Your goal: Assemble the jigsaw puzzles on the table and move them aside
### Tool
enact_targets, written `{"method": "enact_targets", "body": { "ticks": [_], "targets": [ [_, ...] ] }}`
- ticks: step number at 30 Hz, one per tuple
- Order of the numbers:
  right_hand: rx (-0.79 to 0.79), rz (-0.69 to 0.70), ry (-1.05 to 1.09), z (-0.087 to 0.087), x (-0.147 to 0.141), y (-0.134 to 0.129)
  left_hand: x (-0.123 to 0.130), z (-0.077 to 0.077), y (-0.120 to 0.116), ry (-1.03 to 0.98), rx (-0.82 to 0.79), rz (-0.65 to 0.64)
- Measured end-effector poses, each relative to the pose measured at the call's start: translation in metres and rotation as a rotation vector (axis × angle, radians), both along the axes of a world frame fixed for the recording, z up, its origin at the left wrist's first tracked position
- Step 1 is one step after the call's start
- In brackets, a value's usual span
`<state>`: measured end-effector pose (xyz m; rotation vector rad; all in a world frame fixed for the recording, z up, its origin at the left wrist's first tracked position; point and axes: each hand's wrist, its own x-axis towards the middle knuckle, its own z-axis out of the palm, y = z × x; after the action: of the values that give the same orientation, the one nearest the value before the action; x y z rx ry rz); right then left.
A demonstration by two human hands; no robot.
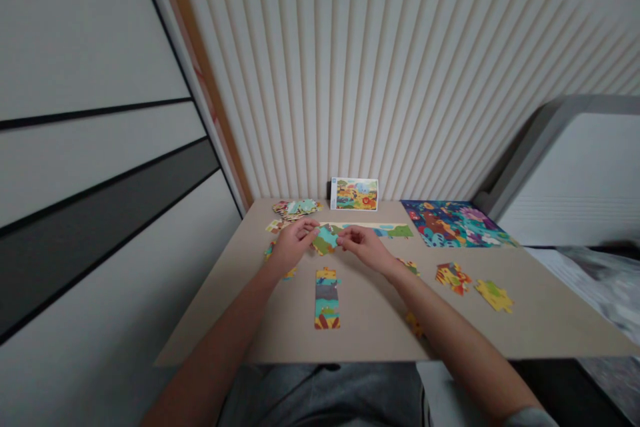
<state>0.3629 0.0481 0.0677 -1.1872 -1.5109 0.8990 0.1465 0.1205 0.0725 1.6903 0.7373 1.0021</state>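
Note:
My left hand (295,243) and my right hand (364,245) meet over the middle of the table, each pinching one side of a green and light-blue puzzle piece (326,240). Whether that is one piece or two joined ones I cannot tell. Behind it lies a joined strip of puzzle pieces (400,231) with green and blue shapes, partly covered by my hands. Closer to me, an upright strip of joined pieces (327,300) in yellow, grey and teal lies flat. Some pieces beside my left hand are half hidden by it.
A picture card (355,194) with animals stands against the pleated curtain (310,67). A pile of pieces (296,209) lies at the back left. At right are a dark, colourful finished puzzle (457,223), a red-orange cluster (453,277) and a yellow piece (494,295). My right forearm partly covers an orange piece (414,324).

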Motion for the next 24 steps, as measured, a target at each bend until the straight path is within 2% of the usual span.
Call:
{"method": "enact_targets", "body": {
  "ticks": [5, 8, 12, 24],
  "targets": [
    [-0.035, -0.026, -0.149, -0.013, -0.01, -0.003, -0.004, -0.024, 0.002, 0.033, 0.036, 0.016],
    [-0.035, 0.003, -0.18, -0.023, -0.01, -0.009, -0.003, -0.031, -0.002, 0.069, 0.053, -0.007],
    [-0.037, 0.047, -0.128, -0.03, -0.009, -0.014, 0.0, -0.032, -0.007, 0.097, 0.057, -0.036],
    [-0.018, 0.003, -0.078, -0.027, 0.002, -0.016, 0.001, -0.03, -0.015, 0.083, 0.019, -0.071]
  ]
}}
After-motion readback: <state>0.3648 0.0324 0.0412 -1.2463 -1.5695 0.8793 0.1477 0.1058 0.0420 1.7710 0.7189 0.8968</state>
